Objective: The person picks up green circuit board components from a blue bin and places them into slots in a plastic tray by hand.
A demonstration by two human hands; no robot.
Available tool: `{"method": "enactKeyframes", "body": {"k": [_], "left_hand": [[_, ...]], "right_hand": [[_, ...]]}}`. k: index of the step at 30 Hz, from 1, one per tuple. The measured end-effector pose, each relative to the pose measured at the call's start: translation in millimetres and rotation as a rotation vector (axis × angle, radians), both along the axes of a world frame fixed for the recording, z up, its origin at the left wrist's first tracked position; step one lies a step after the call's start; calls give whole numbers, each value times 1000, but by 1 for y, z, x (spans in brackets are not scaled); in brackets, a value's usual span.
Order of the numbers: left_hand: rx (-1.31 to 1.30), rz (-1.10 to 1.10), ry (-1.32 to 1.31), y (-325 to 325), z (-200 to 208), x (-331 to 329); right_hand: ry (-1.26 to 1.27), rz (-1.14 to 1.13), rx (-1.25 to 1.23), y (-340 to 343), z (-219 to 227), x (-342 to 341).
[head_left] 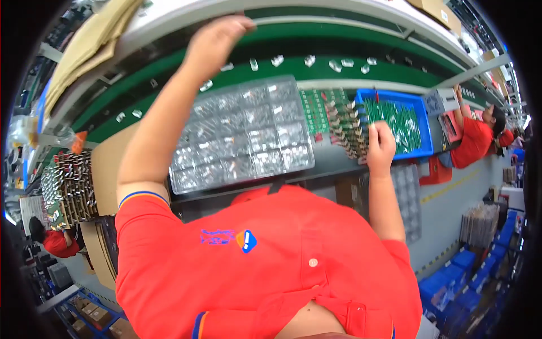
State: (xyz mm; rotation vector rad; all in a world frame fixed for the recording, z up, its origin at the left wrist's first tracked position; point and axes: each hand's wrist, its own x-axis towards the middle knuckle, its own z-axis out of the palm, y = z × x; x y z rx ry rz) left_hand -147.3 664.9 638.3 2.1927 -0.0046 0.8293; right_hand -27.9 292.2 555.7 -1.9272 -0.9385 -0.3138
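Observation:
My left hand [219, 44] reaches over the green conveyor belt [271, 34] towards its far rail. Its fingers look pressed together; anything between them is too small to make out. Beneath that forearm lies a clear plastic compartment tray [243, 133] full of small shiny parts. My right hand [381, 146] is curled closed at the near left corner of a blue bin [427, 127], and what it may hold is hidden. Thin green strips [395, 121] fill that bin. Left of it are green circuit boards [313, 110] and rows of boards with brownish metal parts [349, 133].
Several small clear pieces [310, 60] are spread along the belt. Cardboard sheets [93, 51] lean at the upper left. More rows of boards [70, 186] stand at the left. A person in red [474, 138] works beyond a pale box-shaped device [442, 101].

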Motion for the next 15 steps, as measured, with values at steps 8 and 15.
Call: {"method": "enactKeyframes", "body": {"k": [8, 15], "left_hand": [[-507, -180, 173, -116, -61, -95], [-850, 75, 17, -102, -78, -161]], "right_hand": [[539, 512, 171, 83, 33, -55], [844, 688, 121, 147, 10, -103]]}}
